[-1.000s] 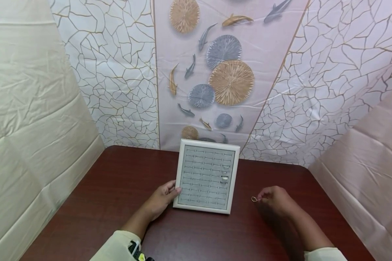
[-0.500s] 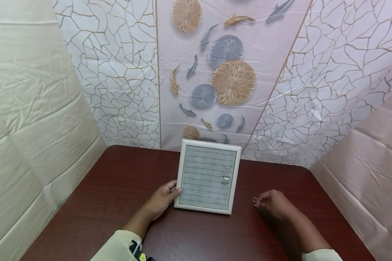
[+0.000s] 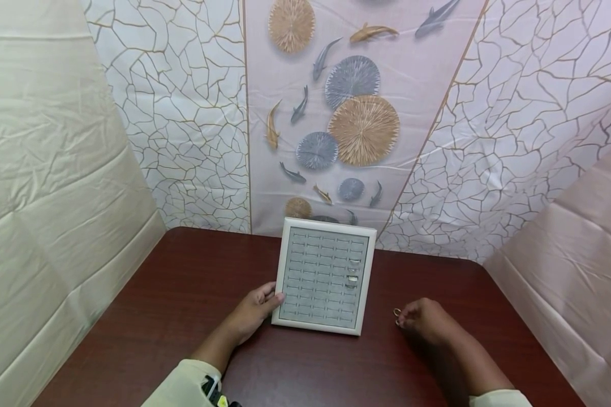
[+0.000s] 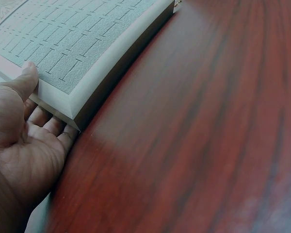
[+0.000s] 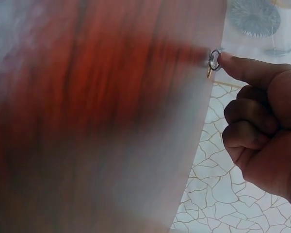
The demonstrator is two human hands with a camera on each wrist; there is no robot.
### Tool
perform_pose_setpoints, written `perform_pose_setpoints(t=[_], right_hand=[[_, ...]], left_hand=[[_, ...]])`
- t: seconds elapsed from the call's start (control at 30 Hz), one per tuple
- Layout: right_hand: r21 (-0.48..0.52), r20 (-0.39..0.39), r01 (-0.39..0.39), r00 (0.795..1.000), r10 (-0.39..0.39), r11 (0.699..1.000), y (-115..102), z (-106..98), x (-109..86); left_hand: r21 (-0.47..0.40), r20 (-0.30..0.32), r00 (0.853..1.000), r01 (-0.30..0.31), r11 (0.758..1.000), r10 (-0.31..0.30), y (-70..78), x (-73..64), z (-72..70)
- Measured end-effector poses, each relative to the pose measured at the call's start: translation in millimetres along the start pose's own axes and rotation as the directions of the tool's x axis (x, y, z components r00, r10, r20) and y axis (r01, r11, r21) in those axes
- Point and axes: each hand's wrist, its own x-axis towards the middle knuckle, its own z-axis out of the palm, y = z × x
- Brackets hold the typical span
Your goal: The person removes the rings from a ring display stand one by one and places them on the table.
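My left hand point(image 3: 254, 312) grips the lower left edge of a white-framed ring display board point(image 3: 322, 276), thumb on the front, fingers behind, as the left wrist view also shows. Grey padding with rows of slits fills the board, which leans back on the table. Several rings point(image 3: 353, 279) sit in its right-hand column. To the right of the board, my right hand point(image 3: 426, 319) pinches a silver ring point(image 5: 212, 59) at its fingertips, low over the table. Just beyond that ring is a gold-coloured ring point(image 5: 209, 74). The right hand's other fingers are curled into the palm.
The dark red wooden table point(image 3: 305, 367) has rounded far corners. A patterned cloth point(image 3: 198, 113) hangs behind it, with plain cloth on the left point(image 3: 56, 198) and right point(image 3: 580, 260) sides. A dark strapped device point(image 3: 215, 391) sits on the left wrist.
My right hand has come slightly nearer, away from the gold-coloured ring, and the silver ring now shows at its fingertips. The left hand and board stay put; the head view has shifted slightly.
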Motion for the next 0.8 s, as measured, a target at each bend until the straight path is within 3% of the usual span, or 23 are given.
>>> perform_pose_setpoints(t=[0.47, 0.8], right_hand=[[-0.006, -0.021, 0.004, 1.000, -0.004, 1.000, -1.7, -2.2, 0.7], [0.002, -0.142, -0.010, 0.990, 0.011, 1.000, -11.6, -13.9, 5.5]], left_hand=[[-0.018, 0.013, 1.000, -0.006, 1.000, 0.007, 1.8, -1.1, -0.2], [-0.019, 0.016, 1.000, -0.008, 1.000, 0.009, 0.8, -0.8, -0.1]])
